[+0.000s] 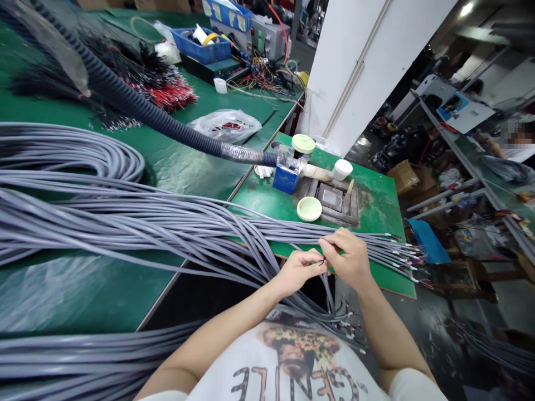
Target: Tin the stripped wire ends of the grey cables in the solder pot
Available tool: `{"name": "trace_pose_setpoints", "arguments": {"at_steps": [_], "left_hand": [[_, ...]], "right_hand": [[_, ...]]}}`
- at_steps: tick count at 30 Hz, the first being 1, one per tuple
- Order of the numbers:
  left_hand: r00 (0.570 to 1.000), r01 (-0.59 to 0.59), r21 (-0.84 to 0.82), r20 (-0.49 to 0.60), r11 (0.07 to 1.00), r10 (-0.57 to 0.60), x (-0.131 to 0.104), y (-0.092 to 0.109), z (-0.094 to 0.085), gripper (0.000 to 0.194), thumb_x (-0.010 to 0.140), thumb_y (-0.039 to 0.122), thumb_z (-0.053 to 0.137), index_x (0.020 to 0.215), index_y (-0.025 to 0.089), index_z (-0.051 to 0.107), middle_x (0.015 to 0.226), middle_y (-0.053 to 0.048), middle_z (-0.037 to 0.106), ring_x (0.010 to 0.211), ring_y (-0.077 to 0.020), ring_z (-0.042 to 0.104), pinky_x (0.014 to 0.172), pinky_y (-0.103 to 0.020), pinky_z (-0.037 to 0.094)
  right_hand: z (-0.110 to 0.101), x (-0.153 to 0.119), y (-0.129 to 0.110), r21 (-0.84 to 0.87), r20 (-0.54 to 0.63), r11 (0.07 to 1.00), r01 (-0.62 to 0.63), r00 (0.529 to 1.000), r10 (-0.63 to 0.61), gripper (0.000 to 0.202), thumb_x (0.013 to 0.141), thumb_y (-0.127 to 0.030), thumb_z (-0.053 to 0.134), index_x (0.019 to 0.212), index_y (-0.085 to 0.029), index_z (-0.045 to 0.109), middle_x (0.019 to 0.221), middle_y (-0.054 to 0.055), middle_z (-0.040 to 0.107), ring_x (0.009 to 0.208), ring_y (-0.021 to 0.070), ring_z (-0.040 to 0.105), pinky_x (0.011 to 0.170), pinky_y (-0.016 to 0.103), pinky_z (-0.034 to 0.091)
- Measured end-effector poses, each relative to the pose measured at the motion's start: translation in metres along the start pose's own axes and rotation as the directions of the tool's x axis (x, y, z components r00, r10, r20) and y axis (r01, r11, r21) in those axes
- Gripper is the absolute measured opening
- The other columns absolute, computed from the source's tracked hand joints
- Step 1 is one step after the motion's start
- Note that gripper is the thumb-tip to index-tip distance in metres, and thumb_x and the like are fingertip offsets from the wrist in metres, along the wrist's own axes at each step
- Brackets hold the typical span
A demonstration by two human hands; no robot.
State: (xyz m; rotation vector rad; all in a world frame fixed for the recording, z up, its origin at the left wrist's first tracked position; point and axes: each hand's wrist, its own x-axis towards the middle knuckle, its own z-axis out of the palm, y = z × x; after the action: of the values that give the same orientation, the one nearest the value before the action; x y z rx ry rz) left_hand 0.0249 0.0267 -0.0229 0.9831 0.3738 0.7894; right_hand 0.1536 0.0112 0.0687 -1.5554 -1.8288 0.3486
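Here, slim grey cable, coloured wire tips, between both hands.

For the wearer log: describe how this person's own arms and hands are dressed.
Both forearms are bare, and the left hand and right hand wear no gloves. No watch, rings or wristbands show. Short white sleeves end near the shoulders, part of a white T-shirt with a printed graphic and dark outlined lettering.

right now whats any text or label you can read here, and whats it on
"GENTLE", seen upside down and only partly legible, so uncertain: printed on the person's white t-shirt.
Yellow labels on the blue bin: too small to read.
Poster on the white machine: too blurred to read.
Blue box on the green mat: no legible print.
Grey cables: no markings readable.
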Motion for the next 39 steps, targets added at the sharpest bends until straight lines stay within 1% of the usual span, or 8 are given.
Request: {"name": "trace_pose_setpoints", "arguments": {"at_steps": [4, 10, 13, 15, 20, 27, 33, 39], "left_hand": [[1.0, 0.011, -0.052, -0.023, 0.999, -0.012, -0.002, 0.002, -0.003, 0.021, 0.075, 0.037, 0.073, 0.071, 0.016, 0.076, 0.077, -0.005, 0.065, 0.075, -0.0155, 0.057, 0.077, -0.03, 0.045], [0.993, 0.107, -0.075, -0.036, 0.991, -0.11, -0.011, -0.01, -0.008, 0.022, 0.072, 0.037, 0.076, 0.07, 0.015, 0.076, 0.076, -0.007, 0.068, 0.074, -0.0157, 0.058, 0.075, -0.028, 0.045], [0.995, 0.09, -0.153, -0.036, 0.984, -0.097, -0.012, -0.014, -0.014, 0.024, 0.073, 0.038, 0.075, 0.077, 0.015, 0.076, 0.073, -0.006, 0.069, 0.069, -0.0144, 0.058, 0.074, -0.028, 0.044], [0.995, 0.099, -0.196, 0.011, 0.976, -0.099, -0.011, -0.014, -0.017, 0.026, 0.073, 0.039, 0.075, 0.08, 0.014, 0.075, 0.069, -0.005, 0.068, 0.065, -0.0139, 0.057, 0.072, -0.028, 0.043], [0.984, 0.14, -0.228, 0.136, 0.963, -0.111, -0.01, -0.008, -0.016, 0.035, 0.071, 0.046, 0.075, 0.07, 0.01, 0.074, 0.063, -0.007, 0.066, 0.066, -0.0165, 0.057, 0.071, -0.03, 0.042], [0.995, 0.085, -0.334, 0.071, 0.939, -0.065, -0.01, -0.005, -0.022, 0.036, 0.07, 0.046, 0.076, 0.063, 0.01, 0.072, 0.06, -0.006, 0.059, 0.068, -0.0166, 0.052, 0.073, -0.031, 0.038], [0.996, 0.048, -0.478, -0.046, 0.877, -0.08, -0.002, -0.011, -0.03, 0.031, 0.071, 0.042, 0.076, 0.073, 0.011, 0.072, 0.065, -0.004, 0.059, 0.069, -0.0147, 0.052, 0.075, -0.03, 0.037], [0.989, 0.057, -0.495, -0.091, 0.867, -0.116, 0.002, -0.01, -0.033, 0.032, 0.069, 0.041, 0.078, 0.073, 0.01, 0.071, 0.064, -0.004, 0.059, 0.067, -0.0132, 0.052, 0.07, -0.027, 0.038]], "right_hand": [[0.008, 0.008, 0.006, 0.101, -0.099, 0.99, -0.103, 0.989, 0.113, 0.026, 0.082, -0.028, 0.059, 0.057, -0.023, 0.064, 0.055, 0.0, 0.054, 0.055, 0.0148, 0.049, 0.057, 0.03, 0.039], [-0.019, 0.022, 0.025, 0.248, -0.393, 0.947, -0.206, 0.872, 0.292, 0.022, 0.082, -0.031, 0.059, 0.067, -0.02, 0.07, 0.058, -0.001, 0.058, 0.058, 0.0145, 0.053, 0.06, 0.028, 0.043], [-0.025, 0.018, 0.029, 0.281, 0.115, 0.927, -0.248, 0.968, 0.224, 0.018, 0.08, -0.031, 0.063, 0.072, -0.019, 0.074, 0.066, 0.001, 0.065, 0.063, 0.0147, 0.058, 0.063, 0.027, 0.045], [-0.018, 0.014, 0.033, 0.361, 0.456, 0.871, -0.335, 0.877, 0.148, 0.016, 0.078, -0.031, 0.067, 0.079, -0.018, 0.075, 0.073, 0.002, 0.068, 0.068, 0.0155, 0.061, 0.065, 0.027, 0.047], [0.022, 0.012, 0.046, 0.632, 0.586, 0.594, -0.497, 0.809, 0.054, 0.022, 0.072, -0.037, 0.073, 0.08, -0.017, 0.077, 0.065, 0.003, 0.064, 0.057, 0.013, 0.055, 0.054, 0.025, 0.044], [0.057, 0.007, 0.048, 0.792, 0.348, 0.482, -0.375, 0.926, 0.148, 0.019, 0.069, -0.033, 0.076, 0.055, -0.021, 0.071, 0.056, 0.002, 0.06, 0.056, 0.0144, 0.054, 0.054, 0.027, 0.043], [0.057, -0.006, 0.055, 0.662, 0.059, 0.729, -0.172, 0.982, 0.178, 0.008, 0.077, -0.025, 0.07, 0.079, -0.026, 0.078, 0.059, 0.0, 0.062, 0.058, 0.0145, 0.054, 0.057, 0.029, 0.044], [0.038, -0.02, 0.056, 0.305, -0.164, 0.946, 0.109, 0.985, -0.061, 0.029, 0.082, -0.013, 0.063, 0.104, -0.03, 0.072, 0.084, 0.002, 0.07, 0.077, 0.0178, 0.061, 0.072, 0.036, 0.05]]}}
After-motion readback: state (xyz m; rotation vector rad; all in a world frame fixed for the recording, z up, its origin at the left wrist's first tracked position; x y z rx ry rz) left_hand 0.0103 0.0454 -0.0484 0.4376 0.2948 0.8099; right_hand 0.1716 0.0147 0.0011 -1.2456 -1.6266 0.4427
